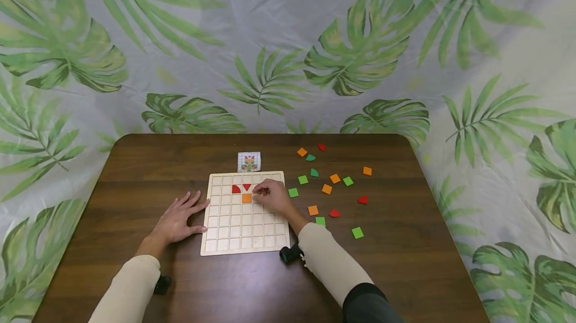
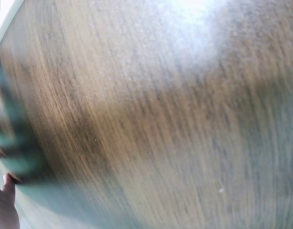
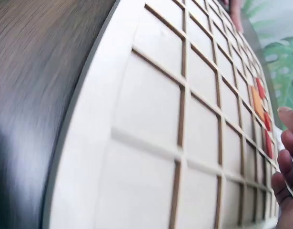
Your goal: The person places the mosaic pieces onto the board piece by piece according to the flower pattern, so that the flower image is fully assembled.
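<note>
A light wooden grid board [image 1: 238, 240] lies on the table. In it sit a red quarter-circle tile [image 1: 236, 189], a red triangle tile [image 1: 246, 187] and an orange square tile [image 1: 246, 198]. The right wrist view shows another red tile [image 3: 268, 144] lying flat beside the triangle. My right hand [image 1: 273, 197] hovers over that spot, fingers loosely bent and apart; its contact with the tile is hard to make out. Spread flat on the table, my left hand [image 1: 180, 218] touches the board's left edge with fingertip and thumb.
A small printed pattern card [image 1: 249, 161] lies behind the board. To the right are scattered several orange squares [image 1: 327, 189], light green squares [image 1: 348, 181], dark green quarter circles [image 1: 314, 172] and red pieces [image 1: 334, 213]. A leaf-patterned cloth [image 1: 270, 38] hangs behind the table [image 1: 148, 173].
</note>
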The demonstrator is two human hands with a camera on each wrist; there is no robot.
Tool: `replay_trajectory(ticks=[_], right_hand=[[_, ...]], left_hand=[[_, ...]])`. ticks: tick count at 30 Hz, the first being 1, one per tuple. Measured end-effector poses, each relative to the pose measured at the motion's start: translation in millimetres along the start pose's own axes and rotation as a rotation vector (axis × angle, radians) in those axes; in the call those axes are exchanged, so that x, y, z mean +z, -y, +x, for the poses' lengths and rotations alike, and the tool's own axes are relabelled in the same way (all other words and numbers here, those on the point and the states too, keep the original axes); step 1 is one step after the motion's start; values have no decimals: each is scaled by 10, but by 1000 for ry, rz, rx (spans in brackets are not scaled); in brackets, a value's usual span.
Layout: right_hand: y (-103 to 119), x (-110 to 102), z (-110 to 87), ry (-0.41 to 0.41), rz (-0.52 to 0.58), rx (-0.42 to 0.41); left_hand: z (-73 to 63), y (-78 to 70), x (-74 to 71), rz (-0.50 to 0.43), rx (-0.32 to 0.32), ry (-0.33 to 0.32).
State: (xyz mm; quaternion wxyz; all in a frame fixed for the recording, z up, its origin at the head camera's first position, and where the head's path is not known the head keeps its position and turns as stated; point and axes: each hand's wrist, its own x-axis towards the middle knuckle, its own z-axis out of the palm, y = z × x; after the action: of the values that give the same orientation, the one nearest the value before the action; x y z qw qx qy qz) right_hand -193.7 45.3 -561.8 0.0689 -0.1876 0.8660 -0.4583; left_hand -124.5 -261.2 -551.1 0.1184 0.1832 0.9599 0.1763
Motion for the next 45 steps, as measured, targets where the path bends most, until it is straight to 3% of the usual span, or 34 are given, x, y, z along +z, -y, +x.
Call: replay_trajectory(ticks=[7, 22, 33, 45], right_hand=[[-77, -396, -152, 29, -16, 48], [-652, -1172, -558, 94, -97, 110], [-727, -1224, -695, 213, -265, 59], [-728, -1178, -715, 195, -287, 36]], left_hand=[[-2, -5, -8, -5, -1, -6], [-2, -2, -9, -4, -5, 3], [1, 7, 21, -3, 2, 2], [14, 9, 11, 4, -5, 7]])
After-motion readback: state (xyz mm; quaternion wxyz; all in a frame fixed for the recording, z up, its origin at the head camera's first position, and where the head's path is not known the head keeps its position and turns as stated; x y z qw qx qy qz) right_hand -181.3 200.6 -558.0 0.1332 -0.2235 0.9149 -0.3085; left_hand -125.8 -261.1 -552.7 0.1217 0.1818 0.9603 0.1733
